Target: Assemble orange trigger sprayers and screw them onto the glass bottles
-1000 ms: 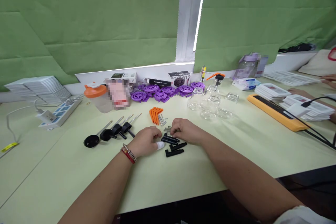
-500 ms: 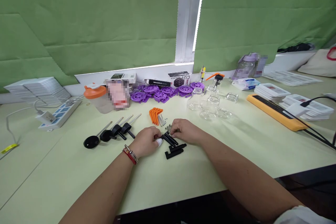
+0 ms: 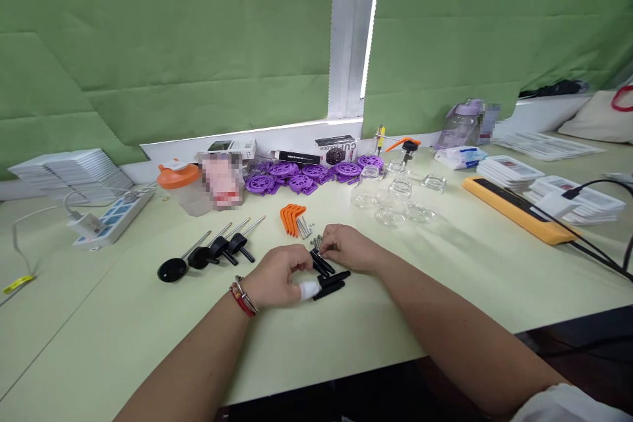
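My left hand [image 3: 281, 278] is open at the left ends of the black plastic tubes [image 3: 332, 278], its fingers and white-wrapped thumb apart. The thumb tip is by the lower tubes and the curled fingers by the upper pair. My right hand [image 3: 350, 247] is closed at the far end of the upper tubes, beside small metal springs [image 3: 317, 242]; what its fingertips hold is hidden. Behind the hands lie orange angled handles [image 3: 293, 219] and metal pins [image 3: 303, 228]. Left of my left hand are several black lids with metal rods [image 3: 218, 247].
Purple slotted discs [image 3: 299, 178] line the back of the table, with clear glass jars [image 3: 398, 194] to their right. An orange-lidded cup [image 3: 180, 188] and a white power strip [image 3: 116, 219] are on the left. A yellow power strip [image 3: 519, 211] lies at right.
My left hand has opened, its wrapped thumb moving down towards the lower black tubes and away from the fingers. My right hand has stayed nearly in place.
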The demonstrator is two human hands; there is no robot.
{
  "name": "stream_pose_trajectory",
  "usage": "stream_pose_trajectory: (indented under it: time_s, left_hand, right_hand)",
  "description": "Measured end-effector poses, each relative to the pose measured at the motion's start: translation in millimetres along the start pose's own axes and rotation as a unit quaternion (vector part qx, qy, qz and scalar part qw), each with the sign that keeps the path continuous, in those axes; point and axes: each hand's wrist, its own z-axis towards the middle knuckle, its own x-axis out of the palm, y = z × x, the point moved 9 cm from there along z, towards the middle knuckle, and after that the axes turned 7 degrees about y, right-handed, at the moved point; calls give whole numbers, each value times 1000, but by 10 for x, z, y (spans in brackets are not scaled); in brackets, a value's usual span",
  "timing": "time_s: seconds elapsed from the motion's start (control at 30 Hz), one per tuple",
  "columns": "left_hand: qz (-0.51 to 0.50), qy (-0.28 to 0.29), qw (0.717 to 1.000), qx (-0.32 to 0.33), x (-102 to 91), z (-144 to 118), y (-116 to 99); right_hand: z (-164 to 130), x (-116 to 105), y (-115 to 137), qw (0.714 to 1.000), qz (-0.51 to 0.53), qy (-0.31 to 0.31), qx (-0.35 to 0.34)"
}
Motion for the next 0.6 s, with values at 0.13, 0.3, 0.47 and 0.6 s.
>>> stream_pose_trajectory:
  time_s: [0.13, 0.3, 0.47, 0.6]
  left_hand:
    - [44, 66, 997, 19, 163, 11, -125]
    - [66, 95, 993, 15, 258, 42, -79]
    - [52, 95, 994, 1, 240, 23, -20]
    - [-33, 99, 994, -24, 221, -9, 36]
  right_hand:
    - [0, -4, 22, 1000, -7, 4, -6]
    - [-5, 3, 52, 1000, -6, 11, -11]
    - [-26, -29, 7, 1000, 25, -7, -1]
    - [-67, -127, -9, 995, 84, -43, 12]
